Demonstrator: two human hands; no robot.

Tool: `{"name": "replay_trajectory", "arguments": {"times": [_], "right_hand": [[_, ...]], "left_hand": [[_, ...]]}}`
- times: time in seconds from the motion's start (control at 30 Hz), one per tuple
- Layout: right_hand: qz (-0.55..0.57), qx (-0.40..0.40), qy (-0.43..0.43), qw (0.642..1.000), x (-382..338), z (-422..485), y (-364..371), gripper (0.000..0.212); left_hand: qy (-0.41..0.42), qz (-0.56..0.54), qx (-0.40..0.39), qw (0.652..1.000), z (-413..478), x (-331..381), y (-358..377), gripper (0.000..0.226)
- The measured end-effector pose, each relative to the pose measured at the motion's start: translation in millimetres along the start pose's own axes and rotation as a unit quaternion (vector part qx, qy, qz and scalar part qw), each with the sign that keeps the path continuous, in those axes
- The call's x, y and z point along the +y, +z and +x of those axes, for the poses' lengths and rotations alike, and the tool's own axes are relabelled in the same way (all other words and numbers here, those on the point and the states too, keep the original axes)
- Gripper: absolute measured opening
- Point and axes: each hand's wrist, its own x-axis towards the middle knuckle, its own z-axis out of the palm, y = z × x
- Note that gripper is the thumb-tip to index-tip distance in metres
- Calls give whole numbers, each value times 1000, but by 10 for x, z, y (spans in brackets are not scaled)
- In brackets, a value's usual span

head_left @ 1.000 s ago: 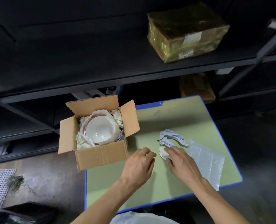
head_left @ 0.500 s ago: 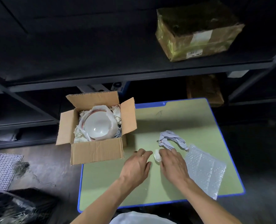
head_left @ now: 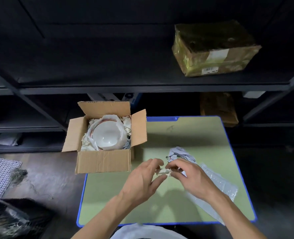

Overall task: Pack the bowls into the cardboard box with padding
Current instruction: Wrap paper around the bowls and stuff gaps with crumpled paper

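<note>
One bowl (head_left: 106,135) sits paper-nested in one open cardboard box (head_left: 103,161) on the tabletop's (head_left: 194,135) left corner. Left hand (head_left: 141,181) and right hand (head_left: 192,180) pinch one paper wad (head_left: 163,171); one bubble-wrap sheet (head_left: 218,188) lies beside them.

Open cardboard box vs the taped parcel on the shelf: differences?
The open cardboard box has its flaps up; the taped parcel is sealed.
The box is plain brown card; the parcel is wrapped in glossy yellowish tape with white labels.
The box sits on the green table holding a white bowl in paper padding; the parcel lies on the dark shelf above, contents hidden.
Shared: both rectangular cartons.
</note>
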Motion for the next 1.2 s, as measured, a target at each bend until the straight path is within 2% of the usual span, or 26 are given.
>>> {"name": "replay_trajectory", "arguments": {"times": [0.3,0.37,0.47,0.57,0.7,0.83,0.97,1.2], "right_hand": [[-59,-80,-170,980,-705,336,-76,25],[-58,-86,-186,977,-869,426,-46,22],[-83,-63,-202,974,-1006,593,28,14],[-161,-11,-222,962,-1095,766,74,19],[-228,45,-253,939,-1222,983,85,18],[-260,2,-251,933,-1165,1190,186,23],[-255,-33,-236,937,-1092,1237,308,20],[-238,-47,-271,932,-995,1200,360,6]], "left_hand": [[-39,-32,139,989,-292,60,-669,23],[-53,-41,161,985,-326,15,-779,20],[-62,-48,180,981,-345,-60,-893,20],[-71,-47,189,978,-318,-168,-982,22],[-92,41,218,971,-222,-488,-1075,26],[-120,109,189,968,-102,-746,-1120,19],[-134,114,137,975,-2,-845,-1149,10],[-136,83,156,975,13,-931,-1154,8]]}}
